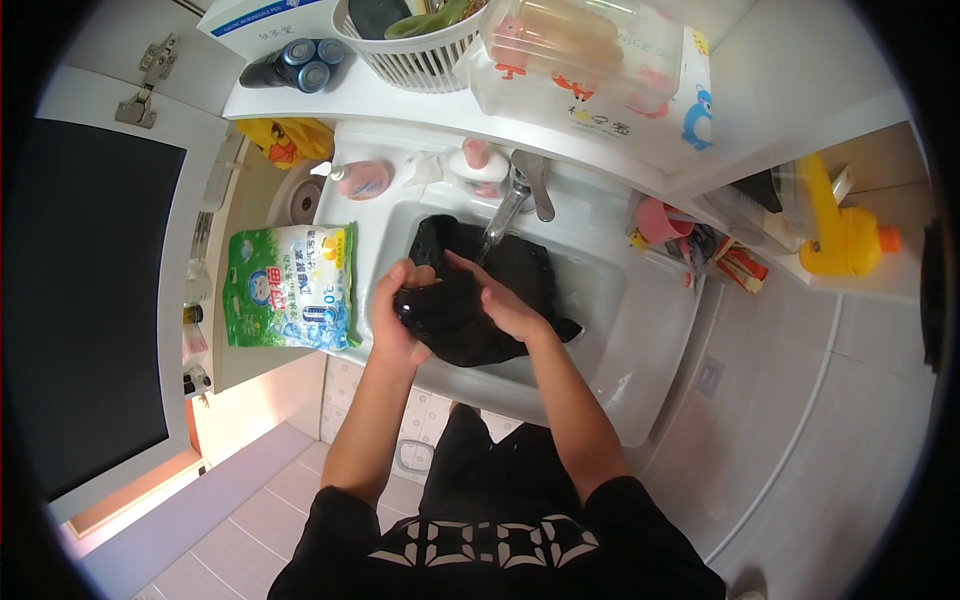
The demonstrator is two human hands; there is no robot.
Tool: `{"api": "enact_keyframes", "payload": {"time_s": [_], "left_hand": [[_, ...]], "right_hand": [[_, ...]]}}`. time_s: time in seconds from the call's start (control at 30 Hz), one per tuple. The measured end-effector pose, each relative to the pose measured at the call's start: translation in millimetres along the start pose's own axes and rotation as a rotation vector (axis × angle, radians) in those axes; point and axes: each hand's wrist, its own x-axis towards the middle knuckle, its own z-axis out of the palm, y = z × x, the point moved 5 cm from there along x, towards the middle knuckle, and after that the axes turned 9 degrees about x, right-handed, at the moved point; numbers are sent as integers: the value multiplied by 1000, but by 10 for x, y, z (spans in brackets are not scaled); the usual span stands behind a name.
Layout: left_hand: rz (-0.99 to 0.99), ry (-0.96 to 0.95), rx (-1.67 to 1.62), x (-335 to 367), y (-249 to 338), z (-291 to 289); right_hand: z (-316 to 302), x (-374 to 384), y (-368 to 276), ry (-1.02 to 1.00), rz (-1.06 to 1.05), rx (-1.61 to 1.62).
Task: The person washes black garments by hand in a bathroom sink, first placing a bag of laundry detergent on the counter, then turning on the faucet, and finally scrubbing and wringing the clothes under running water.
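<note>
A wet black cloth [465, 335] lies bunched in the white sink [655, 345], partly lifted by the person's two bare hands. The left hand [397, 315] is at the cloth's left edge, its fingers curled around a thick gathered fold, so the cloth lies to the right of that hand. The right hand [508, 305] reaches in from the near right and lies against the middle of the cloth, its fingers stretched toward the far left; some fingertips are hidden, so I cannot tell how firmly it grips. The gathered part runs roughly left to right between the hands, while looser cloth spreads to the far right and one corner trails to the near right. Crumpled as it is, the whole piece shows no clear long axis. The right hand is nearer the chrome faucet [518, 195], whose spout points down at the far side of the cloth. Left of the bowl lies a green and white detergent bag [290, 290]; beyond it stands a pink pump bottle [363, 181]
</note>
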Motion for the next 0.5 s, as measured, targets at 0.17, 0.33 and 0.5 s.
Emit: {"api": "enact_keyframes", "payload": {"time_s": [0.17, 0.33, 0.5], "left_hand": [[-122, 51, -111, 150, -99, -252], [-226, -534, -156, 20, -374, -216], [-94, -65, 32, 268, -165, -383]], "right_hand": [[-44, -33, 307, -112, 234, -16], [-385, -13, 705, 512, 168, -178], [-393, -13, 739, 601, 438, 606]]}}
